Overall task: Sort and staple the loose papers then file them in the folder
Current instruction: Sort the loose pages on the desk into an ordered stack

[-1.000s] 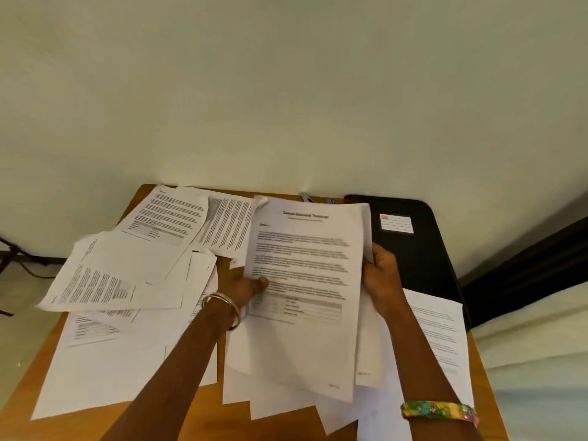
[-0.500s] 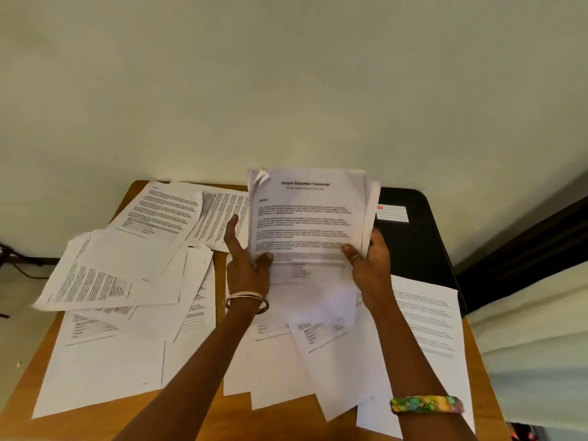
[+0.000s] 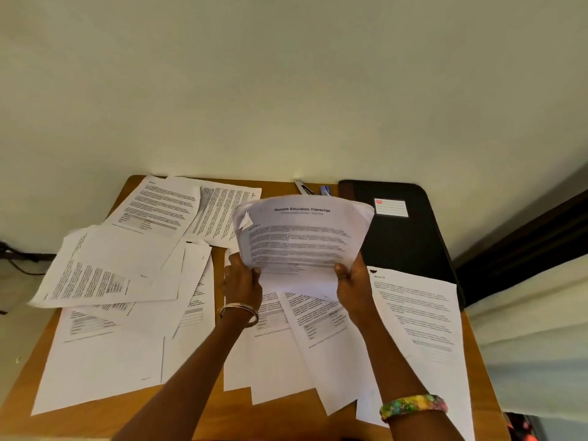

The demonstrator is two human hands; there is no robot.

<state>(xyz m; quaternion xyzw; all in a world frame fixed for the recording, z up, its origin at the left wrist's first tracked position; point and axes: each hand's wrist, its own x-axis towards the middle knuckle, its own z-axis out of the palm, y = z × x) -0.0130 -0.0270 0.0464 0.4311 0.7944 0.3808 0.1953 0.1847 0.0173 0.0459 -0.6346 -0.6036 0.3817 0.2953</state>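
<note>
I hold a stack of printed papers (image 3: pixel 302 240) upright above the middle of the wooden table (image 3: pixel 229 415); its top sheet is headed "Sample Education Transcript". My left hand (image 3: pixel 243 278) grips the stack's lower left edge and my right hand (image 3: pixel 353 281) grips its lower right edge. Several loose printed sheets (image 3: pixel 127 272) lie spread over the table's left side, more sheets (image 3: pixel 318 338) lie under my forearms, and one sheet (image 3: pixel 416 310) lies at the right. A black folder (image 3: pixel 404 237) with a white label lies at the back right. A stapler (image 3: pixel 305 187) peeks out behind the stack.
The table stands against a pale wall. A blue-and-white item (image 3: pixel 325 190) lies beside the stapler at the back edge. A dark frame and light bedding (image 3: pixel 537 313) border the table's right side. Cables (image 3: pixel 19 256) run on the floor at the left.
Both hands lifted the stack off the table and stood it upright; my grip shifted to its lower corners, and the top of the stack now bows toward the wall.
</note>
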